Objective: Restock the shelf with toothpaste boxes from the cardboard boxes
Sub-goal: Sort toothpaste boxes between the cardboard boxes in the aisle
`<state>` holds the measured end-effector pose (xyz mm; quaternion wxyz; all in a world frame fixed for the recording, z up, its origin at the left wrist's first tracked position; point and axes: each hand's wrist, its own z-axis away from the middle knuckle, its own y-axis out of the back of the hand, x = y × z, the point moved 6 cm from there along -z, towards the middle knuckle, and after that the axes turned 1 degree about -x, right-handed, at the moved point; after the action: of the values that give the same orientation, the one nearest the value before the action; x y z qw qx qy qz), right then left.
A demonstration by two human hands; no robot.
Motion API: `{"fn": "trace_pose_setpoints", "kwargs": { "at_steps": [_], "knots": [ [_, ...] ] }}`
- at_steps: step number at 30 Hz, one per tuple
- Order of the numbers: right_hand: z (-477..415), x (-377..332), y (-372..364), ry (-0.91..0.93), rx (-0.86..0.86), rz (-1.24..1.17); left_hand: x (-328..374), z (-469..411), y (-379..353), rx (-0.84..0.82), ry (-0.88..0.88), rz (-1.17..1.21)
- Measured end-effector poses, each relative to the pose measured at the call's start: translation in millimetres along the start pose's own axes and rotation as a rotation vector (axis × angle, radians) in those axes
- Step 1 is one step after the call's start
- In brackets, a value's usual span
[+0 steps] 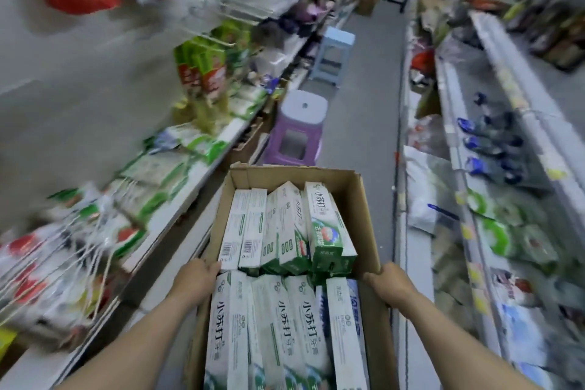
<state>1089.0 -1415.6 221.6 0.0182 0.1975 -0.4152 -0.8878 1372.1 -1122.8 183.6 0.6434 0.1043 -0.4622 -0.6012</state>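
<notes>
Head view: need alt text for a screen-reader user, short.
A person's left hand and right hand grip the side walls of an open cardboard box filled with green-and-white toothpaste boxes in a narrow shop aisle. Stocked shelves, blurred, line both sides; a purple stool and a blue stool stand on the floor ahead.

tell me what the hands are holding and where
The cardboard box of toothpaste boxes: left hand grips its left wall, right hand its right wall.
</notes>
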Motion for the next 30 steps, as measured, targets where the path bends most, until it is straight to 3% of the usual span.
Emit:
{"fn": "trace_pose_setpoints", "kwargs": {
  "at_steps": [4, 11, 23, 30],
  "knots": [
    [-57.9, 10.7, 50.7, -0.093, 0.04, -0.093, 103.7, -75.3, 9.2, -0.046, -0.115, -0.099],
    [-205.2, 3.0, 126.4, -0.161, 0.049, -0.172, 247.2, -205.2, 7.0, -0.078, -0.148, -0.169],
    [-434.1, -115.5, 290.2, -0.091, 0.081, -0.125, 428.0, -413.7, 59.1, -0.017, -0.11, -0.087],
    [-607.4, -185.7, 336.1, -0.138, 0.082, -0.182, 526.8, -601.5, 80.2, -0.06, -0.116, -0.102]
  ]
}}
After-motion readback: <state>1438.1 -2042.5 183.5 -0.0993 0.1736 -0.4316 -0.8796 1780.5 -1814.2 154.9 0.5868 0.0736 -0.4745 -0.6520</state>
